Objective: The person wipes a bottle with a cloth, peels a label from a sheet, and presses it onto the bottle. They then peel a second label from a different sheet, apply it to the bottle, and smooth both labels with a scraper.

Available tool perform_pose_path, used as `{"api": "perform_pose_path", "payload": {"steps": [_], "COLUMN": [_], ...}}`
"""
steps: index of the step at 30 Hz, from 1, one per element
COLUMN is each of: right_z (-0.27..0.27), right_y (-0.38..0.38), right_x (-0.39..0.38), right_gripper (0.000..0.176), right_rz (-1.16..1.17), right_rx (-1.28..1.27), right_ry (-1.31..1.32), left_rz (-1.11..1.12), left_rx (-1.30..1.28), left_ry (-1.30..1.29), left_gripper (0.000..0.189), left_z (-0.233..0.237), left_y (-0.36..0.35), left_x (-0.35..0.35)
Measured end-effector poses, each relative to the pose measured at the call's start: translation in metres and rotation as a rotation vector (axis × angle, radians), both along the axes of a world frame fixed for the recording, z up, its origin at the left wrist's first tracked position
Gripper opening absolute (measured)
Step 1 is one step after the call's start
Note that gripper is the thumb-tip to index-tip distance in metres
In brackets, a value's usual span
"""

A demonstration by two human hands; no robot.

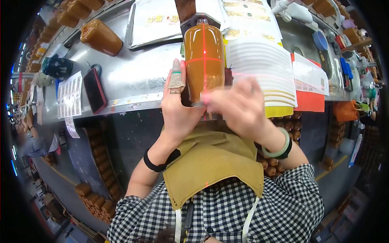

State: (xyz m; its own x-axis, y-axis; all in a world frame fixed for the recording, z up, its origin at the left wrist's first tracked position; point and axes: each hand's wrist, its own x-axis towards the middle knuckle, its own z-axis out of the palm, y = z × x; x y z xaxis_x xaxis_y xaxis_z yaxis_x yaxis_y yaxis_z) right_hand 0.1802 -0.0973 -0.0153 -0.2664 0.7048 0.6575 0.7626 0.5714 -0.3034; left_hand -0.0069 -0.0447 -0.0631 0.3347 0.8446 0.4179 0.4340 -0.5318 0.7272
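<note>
A glossy amber-brown bottle [204, 56] lies on its holder with its neck pointing away, and a red laser cross falls on it. My left hand [178, 107] is at the bottle's left side near its base, fingers extended upward and thumb reaching across the near end; cloth-like wraps cover one finger. My right hand [239, 106], blurred by motion, is at the lower right of the bottle with its fingers bent in. Something pink shows at its fingertips, too smeared to make out. A gold patch shows faintly on the bottle's lower part.
Another brown bottle [101, 37] lies at the left, near a dark jar [56, 67], a phone [95, 90] and a printed sheet [69, 96]. Behind are a tray [130, 28] with white sheets and a metal bracket [186, 17]. Curved white strips [259, 69] lie right, beside a sink [298, 38].
</note>
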Motion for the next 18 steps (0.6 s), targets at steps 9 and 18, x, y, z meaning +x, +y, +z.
{"api": "perform_pose_path", "payload": {"steps": [9,18], "right_z": [0.001,0.004], "right_y": [0.015,0.048], "right_x": [0.003,0.024], "right_gripper": [0.032,0.026], "right_rz": [0.013,-0.142], "right_rx": [0.134,0.238], "right_ry": [-0.037,-0.128], "left_rz": [-0.003,-0.03], "left_rx": [0.024,-0.017], "left_ry": [-0.05,-0.139], "left_gripper": [0.104,0.118], "left_z": [0.003,0.007], "left_y": [-0.003,-0.001], "left_x": [0.0,0.007]}}
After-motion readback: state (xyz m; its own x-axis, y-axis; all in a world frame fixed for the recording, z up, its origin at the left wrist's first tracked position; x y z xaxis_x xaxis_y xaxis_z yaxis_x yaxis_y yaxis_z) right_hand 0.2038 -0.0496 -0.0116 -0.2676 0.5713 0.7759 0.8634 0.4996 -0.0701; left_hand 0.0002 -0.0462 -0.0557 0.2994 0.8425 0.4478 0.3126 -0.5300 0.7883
